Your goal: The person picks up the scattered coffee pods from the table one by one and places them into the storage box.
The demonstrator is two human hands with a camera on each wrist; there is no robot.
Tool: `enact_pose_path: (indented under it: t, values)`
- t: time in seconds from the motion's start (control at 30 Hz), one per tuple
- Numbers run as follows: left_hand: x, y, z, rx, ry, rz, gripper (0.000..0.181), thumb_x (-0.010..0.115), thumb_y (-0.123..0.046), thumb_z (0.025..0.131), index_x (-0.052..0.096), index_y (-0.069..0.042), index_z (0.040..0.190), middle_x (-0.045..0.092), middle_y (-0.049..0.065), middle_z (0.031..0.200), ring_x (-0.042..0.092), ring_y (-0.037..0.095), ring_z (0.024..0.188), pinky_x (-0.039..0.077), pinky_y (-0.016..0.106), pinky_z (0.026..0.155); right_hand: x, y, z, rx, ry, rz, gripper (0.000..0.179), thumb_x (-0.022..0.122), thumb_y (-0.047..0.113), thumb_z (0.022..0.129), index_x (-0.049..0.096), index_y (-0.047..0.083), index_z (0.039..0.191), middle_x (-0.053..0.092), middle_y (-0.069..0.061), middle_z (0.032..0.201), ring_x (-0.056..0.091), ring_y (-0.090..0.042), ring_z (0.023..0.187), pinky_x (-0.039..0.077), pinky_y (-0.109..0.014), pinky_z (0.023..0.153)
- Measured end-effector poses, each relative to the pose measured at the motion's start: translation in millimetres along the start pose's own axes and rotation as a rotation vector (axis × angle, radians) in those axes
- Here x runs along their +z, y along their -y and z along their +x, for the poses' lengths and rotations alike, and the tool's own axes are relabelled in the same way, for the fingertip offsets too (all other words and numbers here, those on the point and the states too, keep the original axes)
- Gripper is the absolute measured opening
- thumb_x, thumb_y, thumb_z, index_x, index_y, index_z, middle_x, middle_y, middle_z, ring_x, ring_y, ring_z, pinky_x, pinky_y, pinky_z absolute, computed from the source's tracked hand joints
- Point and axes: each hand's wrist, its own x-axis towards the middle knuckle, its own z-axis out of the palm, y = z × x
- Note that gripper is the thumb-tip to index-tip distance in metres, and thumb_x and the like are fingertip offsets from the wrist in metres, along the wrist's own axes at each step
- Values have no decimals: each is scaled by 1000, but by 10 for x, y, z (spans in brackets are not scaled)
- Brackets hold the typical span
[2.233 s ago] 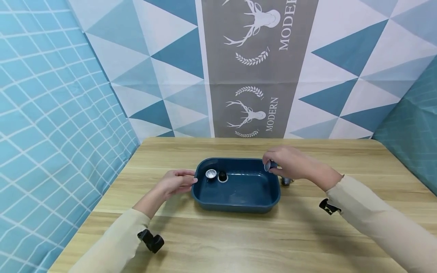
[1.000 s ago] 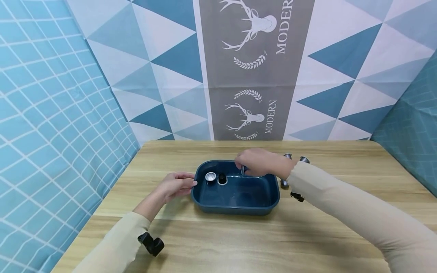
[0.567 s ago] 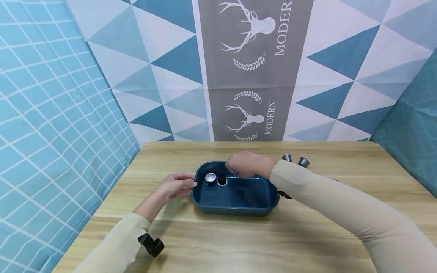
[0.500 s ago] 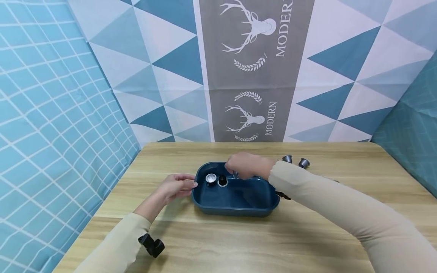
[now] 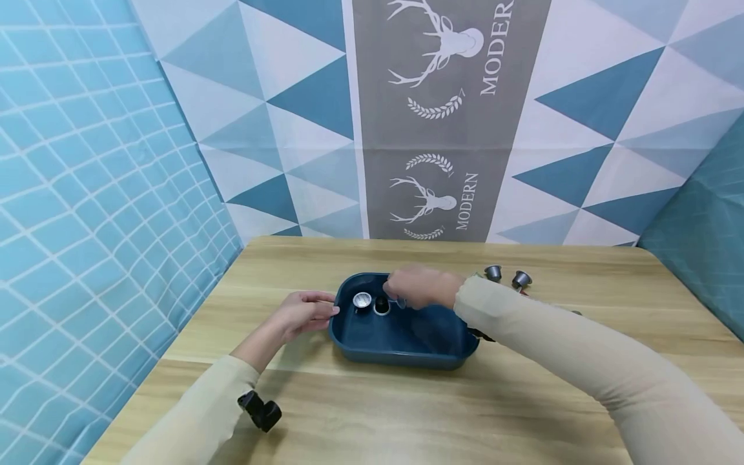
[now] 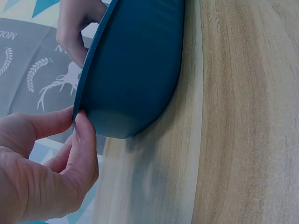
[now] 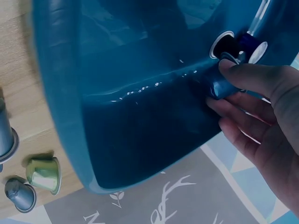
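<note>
My left hand pinches the left rim of a dark blue basin, thumb and fingers on either side of the edge in the left wrist view. Inside the basin, my right hand holds a blue coffee capsule between thumb and fingers, low near the bottom. Right beside it are a black capsule and a dark blue capsule with a pale lid. In the head view, the black one stands lid down, while the other shows its silvery lid near the left wall.
More capsules lie on the wooden table right of the basin: two grey ones at the back in the head view, plus a green capsule in the right wrist view. A patterned cloth hangs behind the table.
My right hand has carried the blue capsule leftward from the basin's right edge, down beside the two capsules inside. The left hand keeps its place on the rim.
</note>
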Motion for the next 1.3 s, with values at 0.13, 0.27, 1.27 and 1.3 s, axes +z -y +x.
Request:
enact_pose_path:
  t: [0.13, 0.27, 1.27, 1.3]
  values:
    - [4, -27, 10, 4, 10, -10, 47, 67, -10, 88, 53, 2, 131, 68, -3, 93, 66, 5, 81, 57, 20, 75, 10, -24, 8, -30, 0, -3, 19, 70, -1, 82, 67, 12, 95, 68, -1, 93, 60, -13, 81, 54, -25, 74]
    - [3, -21, 12, 2, 12, -11, 47, 67, -9, 88, 52, 3, 131, 68, -4, 91, 65, 5, 80, 58, 20, 75, 25, -21, 30, -91, -7, -19, 22, 69, -4, 79, 67, 14, 92, 66, 0, 91, 57, -13, 78, 52, -25, 71]
    - [-15, -8, 43, -6, 16, -7, 46, 67, -9, 89, 53, 1, 131, 68, -2, 94, 66, 7, 82, 58, 21, 74, -93, 21, -130, -95, -47, -76, 23, 79, 12, 78, 67, 12, 97, 67, -2, 96, 63, -16, 86, 55, -30, 79]
    - [-13, -4, 47, -6, 14, -8, 46, 67, -9, 89, 53, 1, 131, 68, -2, 94, 66, 7, 82, 58, 21, 74, -94, 22, -150, -89, -47, -80, 22, 79, 13, 78, 67, 12, 97, 67, -2, 96, 63, -16, 85, 55, -30, 79]
